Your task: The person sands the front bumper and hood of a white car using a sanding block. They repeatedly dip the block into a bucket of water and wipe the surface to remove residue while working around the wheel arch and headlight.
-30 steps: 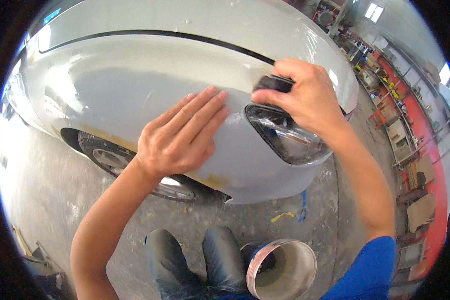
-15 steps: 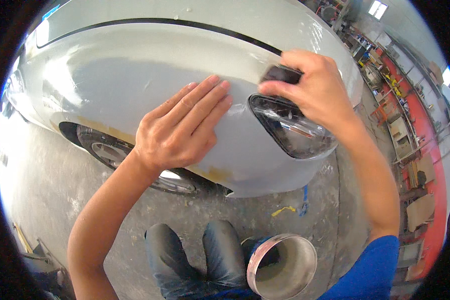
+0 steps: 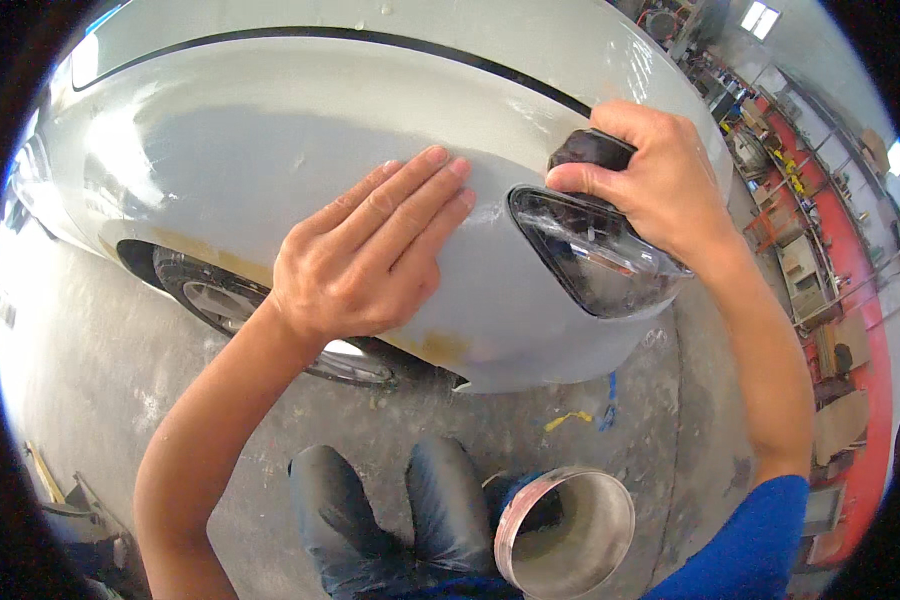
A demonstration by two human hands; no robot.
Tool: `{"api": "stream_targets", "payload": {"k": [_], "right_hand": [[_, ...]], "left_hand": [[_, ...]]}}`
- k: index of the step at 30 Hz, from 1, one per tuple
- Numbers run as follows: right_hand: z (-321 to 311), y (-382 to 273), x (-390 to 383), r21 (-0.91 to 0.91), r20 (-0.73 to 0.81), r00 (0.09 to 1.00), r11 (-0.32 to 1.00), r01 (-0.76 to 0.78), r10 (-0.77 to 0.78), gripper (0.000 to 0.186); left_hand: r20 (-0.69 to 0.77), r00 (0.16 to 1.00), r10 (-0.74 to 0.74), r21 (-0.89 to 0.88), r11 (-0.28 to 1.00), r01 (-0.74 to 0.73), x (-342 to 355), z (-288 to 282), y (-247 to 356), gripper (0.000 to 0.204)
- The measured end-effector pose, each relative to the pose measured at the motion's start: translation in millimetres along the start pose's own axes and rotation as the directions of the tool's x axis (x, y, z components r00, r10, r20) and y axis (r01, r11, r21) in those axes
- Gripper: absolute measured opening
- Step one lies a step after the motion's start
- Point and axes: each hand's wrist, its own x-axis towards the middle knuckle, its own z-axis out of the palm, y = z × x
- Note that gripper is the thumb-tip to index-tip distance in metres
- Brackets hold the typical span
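Note:
A pale car fender (image 3: 225, 160) with a dull grey patch fills the upper middle of the view. My left hand (image 3: 365, 250) lies flat on that grey patch, fingers stretched out toward the far right. In my right hand (image 3: 660, 170) is a dark sanding block (image 3: 592, 150), gripped between thumb and fingers against the panel just above the headlight. The headlight (image 3: 600, 255), dark-rimmed with a clear lens, sits right below that hand. What covers the block's underside is hidden.
A round bucket (image 3: 595, 535) stands on the concrete floor (image 3: 390, 420) beside my knees (image 3: 370, 500). The car's wheel (image 3: 215, 300) is left of my forearm. Yellow and blue strips (image 3: 568, 420) lie on the floor. Cluttered shelves (image 3: 800, 250) line the right wall.
My right hand has slid a little to the right with the sanding block, along the panel above the headlight. My left hand rests in almost the same place.

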Motion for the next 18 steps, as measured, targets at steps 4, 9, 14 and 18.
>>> {"api": "stream_targets", "payload": {"k": [4,9,14,18], "right_hand": [[13,-10,16,-0.109,-0.074,0.993,0.991,0.083,-0.091,0.052],[-4,4,0,-0.102,0.021,0.999,0.994,0.029,-0.027,0.046],[8,4,7,-0.118,-0.027,0.997,0.99,0.071,-0.075,0.045],[-5,6,2,-0.089,0.024,0.999,0.995,0.045,-0.043,0.046]], "left_hand": [[-0.002,1.0,0.008,-0.02,1.0,-0.008,4,2,2,0.038],[-0.014,1.0,0.013,0.019,1.0,-0.013,0,2,1,0.037],[0.007,1.0,0.027,-0.006,1.0,-0.027,1,0,-1,0.036],[0.009,0.999,0.048,0.041,0.998,-0.049,-2,2,-1,0.034]]}}
